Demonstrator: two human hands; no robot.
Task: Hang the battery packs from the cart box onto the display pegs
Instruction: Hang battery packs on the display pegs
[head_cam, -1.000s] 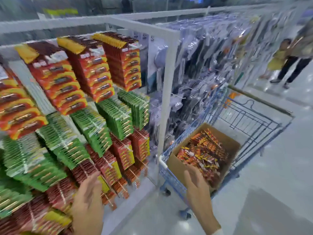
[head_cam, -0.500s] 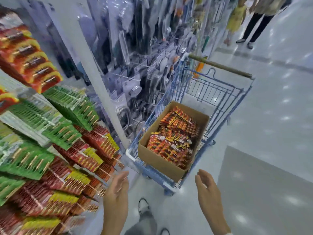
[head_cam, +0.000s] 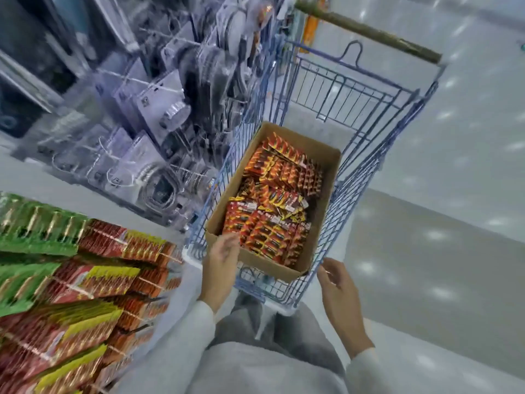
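Note:
A brown cardboard box (head_cam: 324, 211) sits in a blue wire cart (head_cam: 366, 143) and holds several red and orange battery packs (head_cam: 272, 206). My left hand (head_cam: 220, 264) hovers at the box's near left corner, fingers relaxed and empty, fingertips close to the nearest packs. My right hand (head_cam: 339, 291) is beside the cart's near right corner, fingers loosely spread, holding nothing. Red and yellow packs (head_cam: 93, 285) and green packs (head_cam: 37, 231) hang on the display pegs at the lower left.
Clear blister-packed goods (head_cam: 159, 118) hang on the rack left of the cart. The cart's handle bar (head_cam: 369, 32) lies at the far end. Grey shiny floor (head_cam: 440, 223) spreads to the right. My grey-clad legs (head_cam: 255, 351) are below.
My view has swung down and right from the display to the cart. Both hands have moved forward, the left reaching the box's near corner, the right the cart's near right corner.

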